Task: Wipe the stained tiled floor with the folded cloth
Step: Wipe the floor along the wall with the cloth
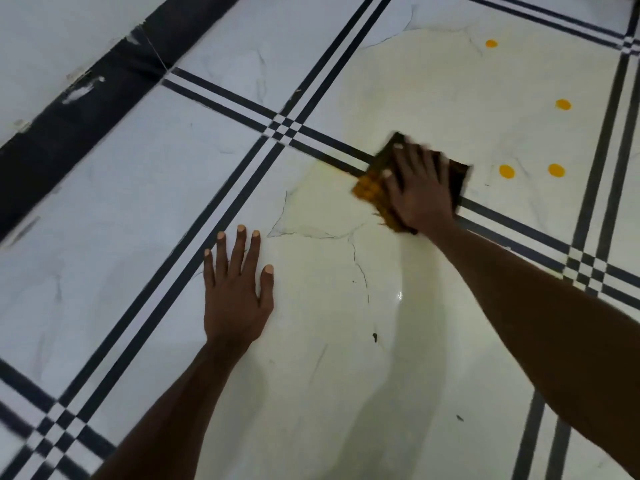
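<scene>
My right hand presses the folded cloth onto the floor, fingers spread, at one o'clock from my splayed, bracing left hand. I should bear down evenly and sweep toward the yellow spots at three o'clock.

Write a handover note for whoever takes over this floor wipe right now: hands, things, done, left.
Left hand: flat on the tiled floor, holding nothing.
Right hand: pressed flat on the folded cloth, which lies across a black tile stripe.
Done: hard to judge; a pale yellowish film covers the tiles around the cloth.
Left: four yellow spots to the cloth's right, plus the film.
</scene>
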`<state>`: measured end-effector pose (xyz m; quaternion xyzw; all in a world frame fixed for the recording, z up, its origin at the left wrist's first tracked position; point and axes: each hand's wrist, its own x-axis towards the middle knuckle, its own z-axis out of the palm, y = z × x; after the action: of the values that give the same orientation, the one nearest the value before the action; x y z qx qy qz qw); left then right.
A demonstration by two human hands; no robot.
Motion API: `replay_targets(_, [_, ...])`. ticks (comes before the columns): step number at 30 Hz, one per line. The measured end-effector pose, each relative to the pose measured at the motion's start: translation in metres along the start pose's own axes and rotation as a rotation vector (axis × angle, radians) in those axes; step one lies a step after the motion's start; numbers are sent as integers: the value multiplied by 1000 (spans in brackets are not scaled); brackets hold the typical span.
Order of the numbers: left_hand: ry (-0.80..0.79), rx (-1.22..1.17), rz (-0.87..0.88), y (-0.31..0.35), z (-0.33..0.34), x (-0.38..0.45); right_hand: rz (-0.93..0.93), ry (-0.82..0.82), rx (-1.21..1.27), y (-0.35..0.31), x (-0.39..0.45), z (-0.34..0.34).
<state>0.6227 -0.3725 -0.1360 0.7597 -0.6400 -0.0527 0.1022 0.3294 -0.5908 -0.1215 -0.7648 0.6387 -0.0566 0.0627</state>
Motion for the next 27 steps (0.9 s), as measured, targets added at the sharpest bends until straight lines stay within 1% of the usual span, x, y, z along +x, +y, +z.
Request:
replay_targets(2, [0, -5, 3, 1, -1, 0, 124, 2, 46, 34, -54, -12])
replay_targets(3, [4, -6, 3, 1, -1, 0, 137, -5, 44, 32, -93, -15])
replay_targets(4, [5, -4, 0, 2, -1, 0, 99, -16, 31, 16, -134, -12])
replay_targets(5, [1, -4, -4, 2, -2, 0, 8, -36, 13, -10, -173, -6])
replay_targets(6, [-5, -10, 0, 2, -2, -1, -116, -60, 21, -38, -202, -1])
replay_targets(7, [-7, -18, 10, 3, -2, -1, -238, -92, 45, -66, -213, 4])
replay_targets(9, [3, -34, 25, 1, -2, -2, -420, -132, 82, -107, -186, 13])
replay_targets(10, [6, -51, 33, -1, 0, -3, -472, -138, 75, -116, -155, 17])
replay_targets(11, [11, -62, 38, -2, 1, -4, -478, -156, 65, -118, -120, 15])
replay_targets(12, [22, -64, 42, -3, 2, -4, -437, -145, 45, -110, -87, 14])
replay_targets(14, [35, -50, 45, -5, 4, -3, -241, -128, 30, -76, -50, 8])
replay_targets(16, [40, -62, 42, -3, 1, -2, -47, -95, 39, -32, -55, 2])
replay_targets(17, [46, -61, 37, -2, -1, -3, 1, -55, 52, -13, -68, 3])
replay_targets(19, [53, -59, 36, 0, 2, -3, 39, -39, 46, 11, -110, 3])
replay_targets(21, [36, -50, 34, 3, -3, -4, 53, -61, 46, 2, -172, -2])
replay_targets(23, [14, -97, 23, 12, -6, -6, 0, -90, 70, -20, -226, 1])
replay_targets(25, [44, -201, 95, 34, -12, -15, -79, -137, 154, -37, -256, 1])
replay_targets(27, [-7, -313, 202, 63, -15, -25, -69, -149, 335, -42, -261, -4])
